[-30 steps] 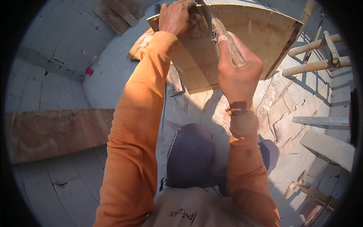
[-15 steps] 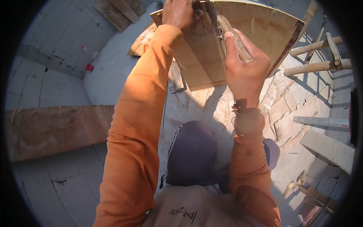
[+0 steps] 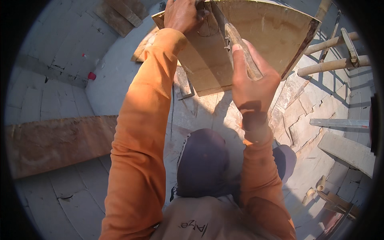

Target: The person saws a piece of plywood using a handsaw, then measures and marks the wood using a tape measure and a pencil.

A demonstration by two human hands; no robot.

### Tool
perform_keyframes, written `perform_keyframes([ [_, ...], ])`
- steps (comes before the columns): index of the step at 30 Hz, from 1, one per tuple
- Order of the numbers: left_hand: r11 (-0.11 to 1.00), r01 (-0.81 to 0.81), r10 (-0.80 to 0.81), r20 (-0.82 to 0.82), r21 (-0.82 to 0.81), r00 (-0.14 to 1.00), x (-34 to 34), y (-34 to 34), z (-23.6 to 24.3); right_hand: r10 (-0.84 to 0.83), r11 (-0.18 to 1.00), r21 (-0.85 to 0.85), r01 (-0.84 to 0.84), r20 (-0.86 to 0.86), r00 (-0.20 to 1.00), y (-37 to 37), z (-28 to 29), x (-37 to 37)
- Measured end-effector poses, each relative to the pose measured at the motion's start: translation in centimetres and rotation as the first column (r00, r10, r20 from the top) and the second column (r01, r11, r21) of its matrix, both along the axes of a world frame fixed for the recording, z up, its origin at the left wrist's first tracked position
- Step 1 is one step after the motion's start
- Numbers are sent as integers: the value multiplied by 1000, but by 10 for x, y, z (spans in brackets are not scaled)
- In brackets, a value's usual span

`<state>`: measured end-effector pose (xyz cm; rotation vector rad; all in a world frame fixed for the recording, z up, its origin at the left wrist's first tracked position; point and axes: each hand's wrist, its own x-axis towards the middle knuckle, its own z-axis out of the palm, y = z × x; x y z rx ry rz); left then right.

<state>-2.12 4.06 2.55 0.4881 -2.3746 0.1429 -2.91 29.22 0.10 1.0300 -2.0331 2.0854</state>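
A plywood board stands tilted in front of me, with a dark, rough right edge and a curved line marked near its upper left. My left hand grips the board's top edge, its thumb on the near face; the fingertips are mostly out of sight. My right hand is closed around the worn wooden handle of a handsaw. Its dark, narrow blade runs up along the board close to my left thumb. Where the teeth meet the wood cannot be made out.
A long brown plank lies at the left over grey blocks. Bamboo poles jut in at the right, above a grey slab. My bent knee is below the board. A red cup-like object sits far left.
My right hand and the saw have come a little toward me and to the left along the board. My left hand keeps its hold; the whole view has shifted slightly.
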Motion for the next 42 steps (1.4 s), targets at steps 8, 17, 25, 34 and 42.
perform_keyframes([
  [8,999,-26,26,22,18,999,1,-15,6,-56,985,170,45,62,997,127,-67,72],
  [17,999,11,-9,-45,35,999,-2,-4,3,-4,999,-42,1,-77,997,-18,-1,-12],
  [25,999,12,-14,-59,-33,998,7,-4,11,-16,995,99,14,17,1000,118,-67,69],
  [34,997,58,-62,-71,-52,996,7,-10,-7,-12,995,-95,10,-26,1000,2,-23,12],
  [42,995,-21,9,-116,-99,993,10,-4,-3,-20,990,141,15,37,999,77,-55,49],
])
